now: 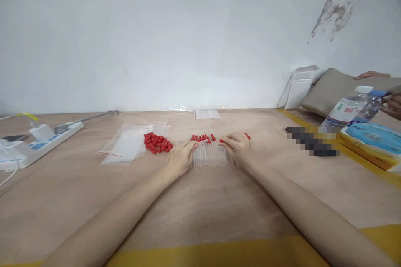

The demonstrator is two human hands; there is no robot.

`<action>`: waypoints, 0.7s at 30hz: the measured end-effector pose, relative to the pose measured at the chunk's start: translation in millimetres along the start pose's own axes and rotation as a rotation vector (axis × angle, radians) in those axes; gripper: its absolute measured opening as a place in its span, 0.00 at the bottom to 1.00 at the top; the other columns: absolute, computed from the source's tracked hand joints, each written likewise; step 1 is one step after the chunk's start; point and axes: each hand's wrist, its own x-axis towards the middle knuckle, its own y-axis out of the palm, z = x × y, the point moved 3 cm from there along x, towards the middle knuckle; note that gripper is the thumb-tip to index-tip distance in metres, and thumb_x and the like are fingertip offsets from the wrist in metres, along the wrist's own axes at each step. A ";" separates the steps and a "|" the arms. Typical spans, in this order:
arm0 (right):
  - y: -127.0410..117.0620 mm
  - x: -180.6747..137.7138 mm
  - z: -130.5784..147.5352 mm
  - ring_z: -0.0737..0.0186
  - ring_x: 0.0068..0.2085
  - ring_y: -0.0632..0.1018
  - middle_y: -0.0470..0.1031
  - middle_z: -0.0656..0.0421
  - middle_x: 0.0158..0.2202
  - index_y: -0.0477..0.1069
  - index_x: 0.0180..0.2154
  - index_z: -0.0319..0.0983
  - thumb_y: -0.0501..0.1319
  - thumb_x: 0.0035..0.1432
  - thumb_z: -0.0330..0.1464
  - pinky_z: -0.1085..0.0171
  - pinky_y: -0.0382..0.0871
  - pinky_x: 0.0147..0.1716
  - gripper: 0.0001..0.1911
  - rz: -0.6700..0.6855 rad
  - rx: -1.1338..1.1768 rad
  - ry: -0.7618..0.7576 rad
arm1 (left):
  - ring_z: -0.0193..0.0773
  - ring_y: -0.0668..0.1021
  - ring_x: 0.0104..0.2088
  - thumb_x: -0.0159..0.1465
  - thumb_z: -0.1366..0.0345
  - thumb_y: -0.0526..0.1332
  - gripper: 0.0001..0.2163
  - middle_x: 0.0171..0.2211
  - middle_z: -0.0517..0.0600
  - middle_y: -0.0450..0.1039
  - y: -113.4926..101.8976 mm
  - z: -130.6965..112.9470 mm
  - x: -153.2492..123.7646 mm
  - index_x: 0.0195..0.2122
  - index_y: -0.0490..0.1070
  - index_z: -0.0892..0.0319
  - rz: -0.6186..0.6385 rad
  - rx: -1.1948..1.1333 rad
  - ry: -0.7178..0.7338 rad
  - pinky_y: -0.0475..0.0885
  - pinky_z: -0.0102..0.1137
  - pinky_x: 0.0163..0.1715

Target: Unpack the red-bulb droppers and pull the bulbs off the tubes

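Clear thin dropper tubes (209,156) lie side by side in a row on the table between my hands. My left hand (182,156) is closed at the row's left end, thumb and forefinger pinching a thin clear tube (202,141) that points right. Just past it are several red rubber bulbs (200,137), with tubes running away from me behind them. My right hand (237,146) is closed over the row's right end, a red rubber bulb (221,141) at its fingertips. Another red bulb (247,136) shows behind that hand. Its lower fingers are partly hidden.
A pile of red bulbs (157,142) lies left, beside clear zip bags (125,144). Another bag (207,114) rests by the wall. At left is a power strip (50,144); at right, a blurred black object (313,142), water bottle (346,108), wipes pack (376,139) and another person's hand (393,106).
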 end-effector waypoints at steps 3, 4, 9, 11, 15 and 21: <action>-2.8 2.5 -29.5 0.63 0.31 0.71 0.68 0.55 0.31 0.74 0.36 0.39 0.53 0.56 0.37 0.64 0.64 0.31 0.13 -0.014 0.148 0.252 | 0.36 0.70 0.31 0.61 0.73 0.45 0.17 0.35 0.54 0.66 4.2 -1.5 0.5 0.49 0.63 0.62 -0.023 -0.019 0.096 0.64 0.28 0.27; -4.6 2.2 -40.9 0.62 0.32 0.71 0.67 0.54 0.32 0.73 0.37 0.38 0.53 0.56 0.37 0.63 0.65 0.31 0.14 -0.018 0.157 0.341 | 0.35 0.70 0.30 0.60 0.74 0.46 0.18 0.34 0.54 0.65 5.2 -2.4 0.7 0.50 0.62 0.63 -0.039 -0.020 0.120 0.65 0.28 0.27; -11.2 -8.4 -93.9 0.66 0.27 0.71 0.68 0.56 0.32 0.69 0.43 0.36 0.55 0.51 0.35 0.62 0.67 0.32 0.17 0.021 0.229 0.717 | 0.36 0.68 0.30 0.60 0.75 0.47 0.13 0.30 0.51 0.64 3.4 -13.3 7.3 0.43 0.66 0.62 -0.130 -0.001 0.239 0.67 0.30 0.31; -13.0 -14.0 -104.4 0.67 0.26 0.71 0.69 0.58 0.30 0.68 0.42 0.35 0.58 0.47 0.37 0.64 0.67 0.29 0.19 -0.002 0.296 0.776 | 0.37 0.69 0.32 0.59 0.76 0.48 0.11 0.31 0.51 0.66 4.4 -21.5 12.2 0.39 0.67 0.63 -0.109 0.012 0.303 0.67 0.30 0.34; -17.9 -21.9 -103.6 0.67 0.24 0.69 0.70 0.59 0.24 0.70 0.32 0.36 0.59 0.45 0.42 0.66 0.64 0.25 0.17 -0.023 0.261 0.767 | 0.36 0.69 0.33 0.58 0.78 0.50 0.08 0.30 0.51 0.68 15.8 -38.0 19.0 0.30 0.67 0.63 -0.003 0.038 0.400 0.67 0.29 0.34; -27.8 -24.1 -98.2 0.65 0.27 0.69 0.74 0.57 0.28 0.72 0.30 0.37 0.58 0.47 0.45 0.65 0.62 0.27 0.17 -0.023 0.188 0.723 | 0.39 0.69 0.31 0.60 0.70 0.53 0.08 0.27 0.51 0.68 26.6 -47.2 14.1 0.26 0.67 0.62 0.046 0.213 0.453 0.65 0.32 0.31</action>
